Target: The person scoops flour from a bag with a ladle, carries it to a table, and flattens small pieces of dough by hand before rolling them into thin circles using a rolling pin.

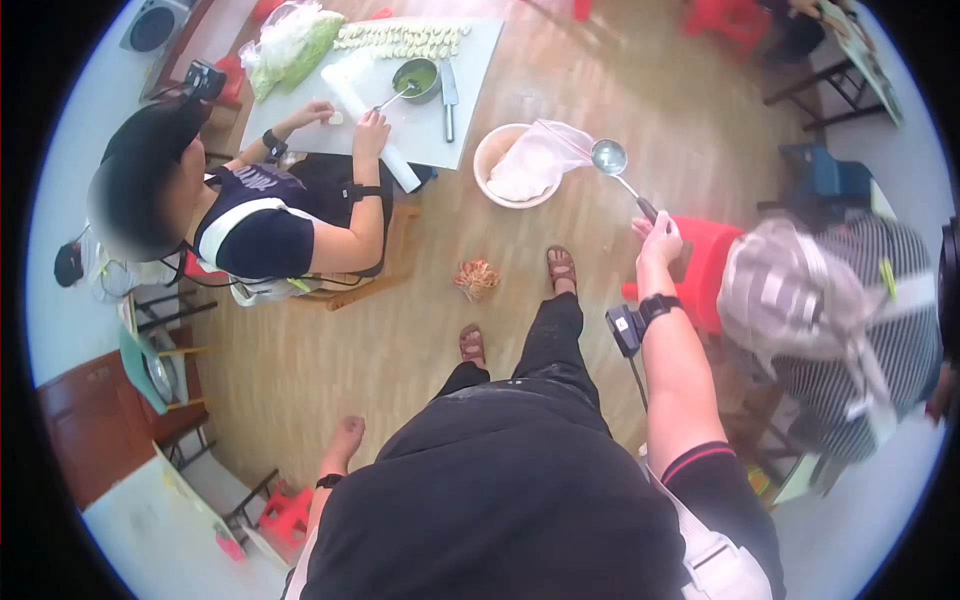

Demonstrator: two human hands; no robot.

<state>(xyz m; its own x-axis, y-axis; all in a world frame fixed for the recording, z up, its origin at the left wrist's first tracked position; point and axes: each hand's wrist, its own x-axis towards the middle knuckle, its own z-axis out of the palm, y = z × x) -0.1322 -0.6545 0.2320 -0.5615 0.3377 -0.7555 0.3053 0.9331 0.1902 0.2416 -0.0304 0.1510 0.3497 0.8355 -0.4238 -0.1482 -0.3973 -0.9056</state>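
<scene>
Floor of pale wood planks (330,360) fills the view from above, with two other people on it. White board (470,90) at top, the largest work surface: one row of small pale dumplings (400,40) along its far edge, too small to count; one white rolling pin (385,150); one cleaver (449,95); one metal bowl of green filling (418,76) with a spoon in it. Seated person in dark apron (260,220) works at this board, both hands at its near edge. One bag of greens (290,45) lies just beside the board's left end. Second person in striped shirt (880,330) stands at right, head covered.

Round white basin (503,165) sits on the floor just right of the board, one clear plastic bag (540,155) resting in it.

Right hand (660,240) raised, fingers wrapped closed around the dark handle of one metal ladle (609,157). Ladle is long-stemmed, its bowl shiny, held above the basin's right edge, touching or just over the bag; cannot tell which. One black wrist device (632,325) straps to that forearm.

Left hand (347,437) hangs low by the hip, fingers loosely curled, holding nothing visible. One dark band sits on that wrist.

One red stool (705,265) stands just beside the right hand. One small tan scrap (477,279) lies on the floor near the sandalled feet.
</scene>
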